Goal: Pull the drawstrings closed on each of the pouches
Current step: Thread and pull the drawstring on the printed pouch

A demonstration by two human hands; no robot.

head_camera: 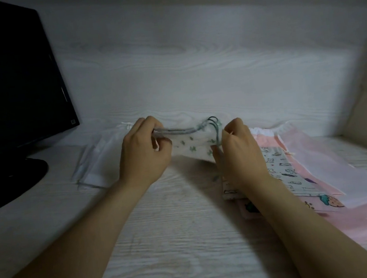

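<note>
Both hands are up over the pale wood-grain table, and between them hangs a small white cloth pouch with little green prints, lifted just clear of the surface. The left hand has its fingers curled tight round the grey-green drawstring cords, which run taut to the right and arch into loops at the pouch's far corner. The right hand pinches that end, thumb and fingers closed on the bunched cloth where the cords come out. Under the right wrist lies a fanned stack of flat cloth pouches: a white one with small drawings on top, pink ones and a strawberry print beneath. Just behind the left hand, a sheer white pouch lies flat on the table. Far left stands a black monitor, screen dark.
</note>
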